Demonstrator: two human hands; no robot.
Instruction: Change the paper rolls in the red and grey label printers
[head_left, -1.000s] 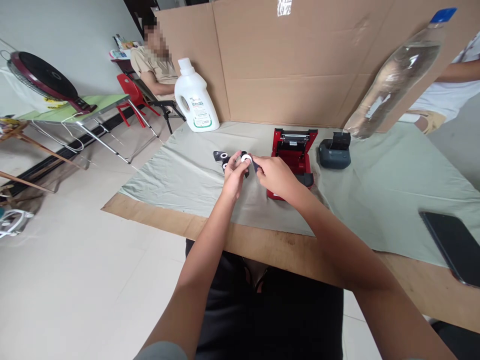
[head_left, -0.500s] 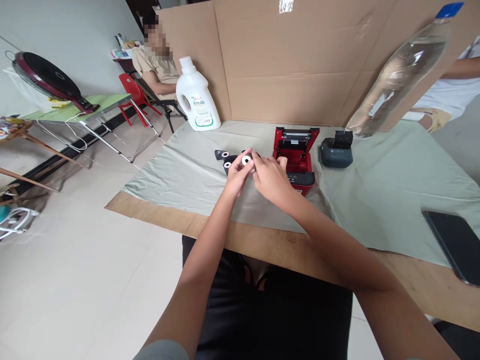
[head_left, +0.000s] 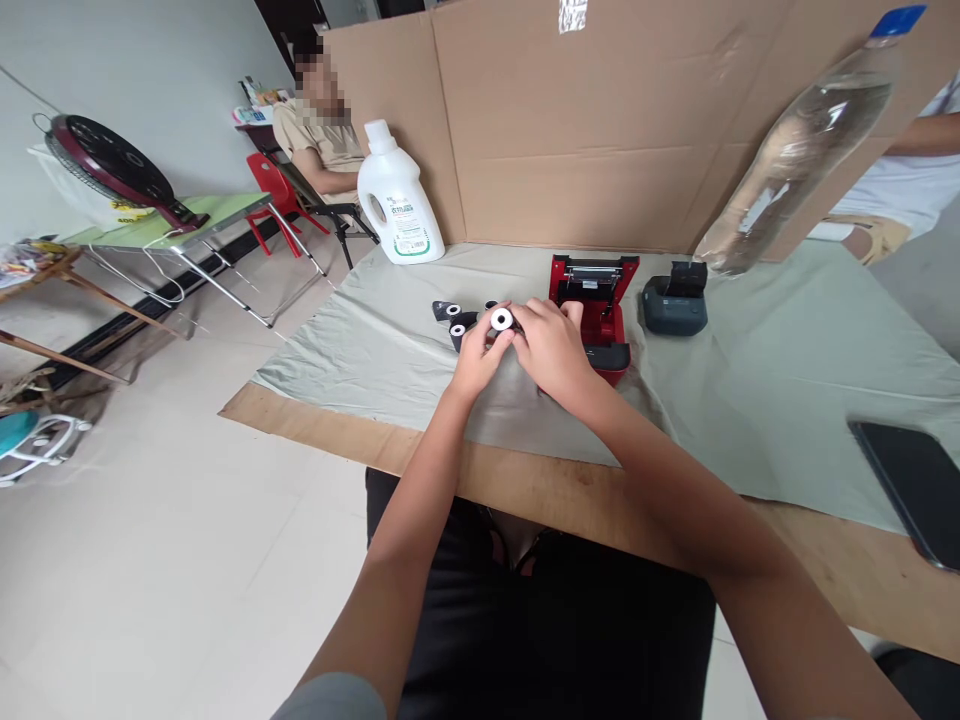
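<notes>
Between my two hands is a small paper roll [head_left: 502, 319], its white end with a dark core facing me. My left hand [head_left: 478, 357] grips it from the left, thumb below the end. My right hand [head_left: 551, 343] closes on its right side, fingers bent and partly hiding it. Behind and left of my hands, several more rolls [head_left: 458, 331] in dark wrapping lie on the cloth. Just right of my right hand stands a red-and-black printer [head_left: 609, 357] with its lid raised; my hand covers part of its left side.
A dark blue-grey device [head_left: 675, 304] stands right of the printer. A white detergent jug [head_left: 401, 205], a leaning water bottle [head_left: 806, 150] and a cardboard panel [head_left: 562, 130] line the back. A phone [head_left: 911, 490] lies at right. A person [head_left: 319, 150] sits behind, left; another person's arm [head_left: 926, 136] shows right.
The roll and my hands have shifted slightly right in view, and its end faces me more squarely. The whole background at left has also slid a little right.
</notes>
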